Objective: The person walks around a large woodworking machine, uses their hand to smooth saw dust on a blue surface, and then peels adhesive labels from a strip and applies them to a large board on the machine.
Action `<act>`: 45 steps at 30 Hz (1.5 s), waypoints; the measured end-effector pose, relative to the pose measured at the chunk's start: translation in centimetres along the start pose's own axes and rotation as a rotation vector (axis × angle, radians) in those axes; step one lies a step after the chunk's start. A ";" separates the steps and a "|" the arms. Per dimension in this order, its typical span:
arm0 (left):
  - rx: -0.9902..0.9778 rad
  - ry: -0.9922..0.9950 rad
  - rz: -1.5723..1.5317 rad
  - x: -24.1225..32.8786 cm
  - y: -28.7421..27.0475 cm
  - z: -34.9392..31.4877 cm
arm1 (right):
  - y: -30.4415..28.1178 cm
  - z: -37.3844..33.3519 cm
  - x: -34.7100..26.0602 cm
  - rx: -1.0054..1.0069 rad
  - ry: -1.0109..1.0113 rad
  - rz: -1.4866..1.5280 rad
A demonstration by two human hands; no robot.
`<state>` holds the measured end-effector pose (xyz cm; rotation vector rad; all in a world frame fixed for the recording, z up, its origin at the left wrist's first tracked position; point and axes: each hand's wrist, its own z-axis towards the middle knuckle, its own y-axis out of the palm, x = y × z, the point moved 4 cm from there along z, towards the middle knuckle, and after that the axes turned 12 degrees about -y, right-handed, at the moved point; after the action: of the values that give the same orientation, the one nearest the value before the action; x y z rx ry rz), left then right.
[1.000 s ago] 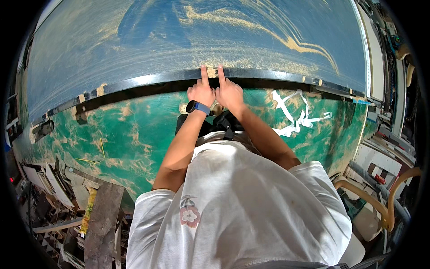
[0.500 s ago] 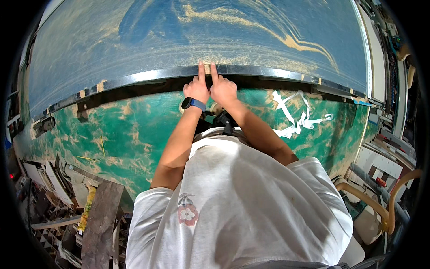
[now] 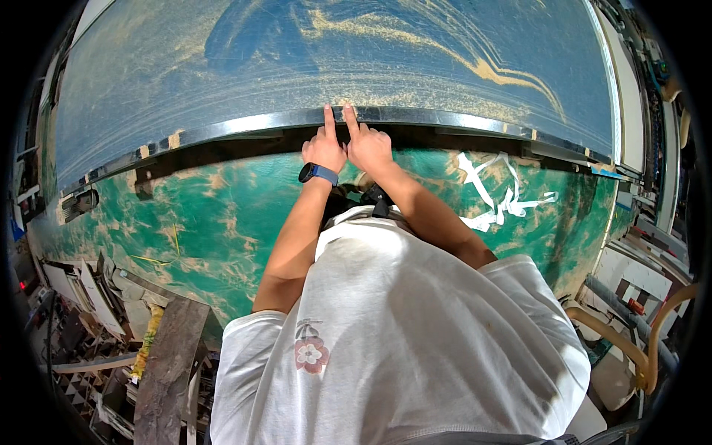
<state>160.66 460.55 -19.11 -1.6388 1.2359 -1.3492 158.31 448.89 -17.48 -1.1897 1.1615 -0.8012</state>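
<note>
Left hand (image 3: 324,150): loosely curled, index finger extended straight and pressed tip-down on the dark metal edge strip (image 3: 222,132). It grips nothing. A dark wristwatch (image 3: 317,173) with a blue band sits on that wrist.

Right hand (image 3: 367,146): same posture, index finger out, remaining fingers folded, nothing pinched. The two fingertips lie just beside each other at one spot on the strip, and both hands nearly touch. Judgement: the paired fingertips appear to be pressing or feeling a single point on the strip, since only the tips bear on it and the palms stay clear.

The strip is a long, narrow band, glossy and dark, running the full width of the view; its curve is likely lens bending. Small tan patches interrupt it at intervals toward the left.

Beyond the strip lies a broad blue panel (image 3: 185,67), flat, dusted with sandy-coloured streaks and fine parallel scratch lines. On the near side of the strip a shadowed gap separates it from a green surface (image 3: 222,222) mottled with tan blotches, worn in look. White marks (image 3: 497,194), possibly tape or paint, cross the green surface to the right.

The person wears a white shirt (image 3: 415,334) with a small flower print. A weathered wooden plank (image 3: 167,371) stands lower left; curved yellow tubing (image 3: 653,334) lies lower right among clutter too small to identify.
</note>
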 end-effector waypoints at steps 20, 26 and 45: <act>-0.063 0.011 -0.032 0.9 0.1 -0.2 | 0.6 -0.8 1.6 0.006 0.114 0.039; -0.078 0.030 -0.001 1.2 0.4 0.1 | -0.2 -0.7 1.2 0.048 0.059 0.027; -0.042 0.016 -0.032 1.0 0.2 -0.4 | 0.7 -1.8 2.7 0.081 0.161 0.048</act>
<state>160.26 459.55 -18.86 -1.6860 1.2597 -1.3664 157.19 446.00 -18.76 -1.0412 1.2723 -0.9120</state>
